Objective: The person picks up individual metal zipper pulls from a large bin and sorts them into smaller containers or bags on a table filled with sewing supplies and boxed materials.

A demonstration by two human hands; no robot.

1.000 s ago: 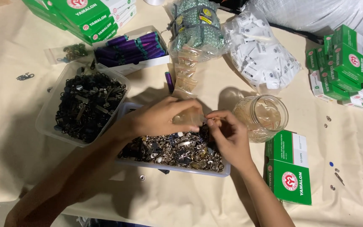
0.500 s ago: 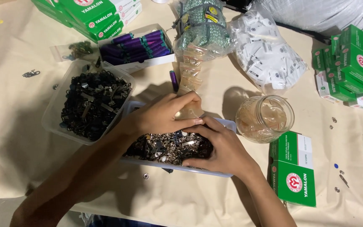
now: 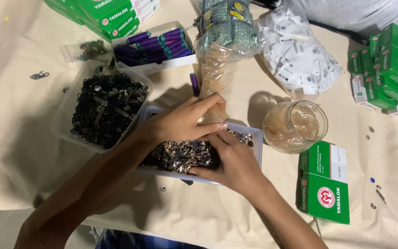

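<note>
My left hand (image 3: 180, 122) hovers over a clear plastic tray (image 3: 254, 140) filled with small silver metal pieces (image 3: 180, 154). Its fingers pinch a small clear plastic bag (image 3: 213, 115). My right hand (image 3: 233, 159) lies palm down in the same tray, fingers curled among the silver pieces just under the bag. What it grips is hidden by the fingers.
A second clear tray (image 3: 65, 122) of black metal pieces stands to the left. A glass jar (image 3: 295, 127) stands to the right, green boxes (image 3: 324, 182) beside it. Purple spools in a box (image 3: 155, 46), bagged white items (image 3: 295, 55) and a strip of small bags (image 3: 213, 71) lie beyond.
My right hand has dropped from pinching near the left hand down into the silver pieces. The left hand keeps the small bag above the tray.
</note>
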